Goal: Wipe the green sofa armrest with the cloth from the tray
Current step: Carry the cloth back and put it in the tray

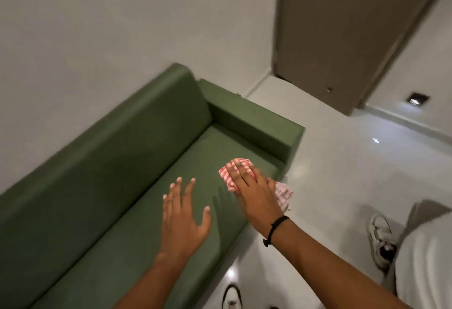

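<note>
The right hand (254,186) lies flat with its fingers spread over the red-and-white checked cloth (238,169), pressing it onto the seat cushion (151,201) of the green sofa (102,142) near the front corner; it is not a closed grip but a palm-down hold, with the cloth bunched under the fingers and a loose tail spilling past the seat's edge behind the wrist. The left hand (183,213) hovers open just above the seat beside it, fingers splayed, holding nothing. The armrest (254,122) stands just beyond the cloth, its inner face rising from the seat and its flat top running back toward the backrest (117,122); the cloth is near it but not yet touching it. To do this step well, I judge the cloth should be gathered so that the hanging tail does not drag, then carried up onto the armrest's top and drawn along its length in overlapping strokes with even palm pressure, followed by the inner face and the front end. The free hand could steady the body on the seat. The picture is blurred by motion, so whether the cloth is damp cannot be told.
</note>
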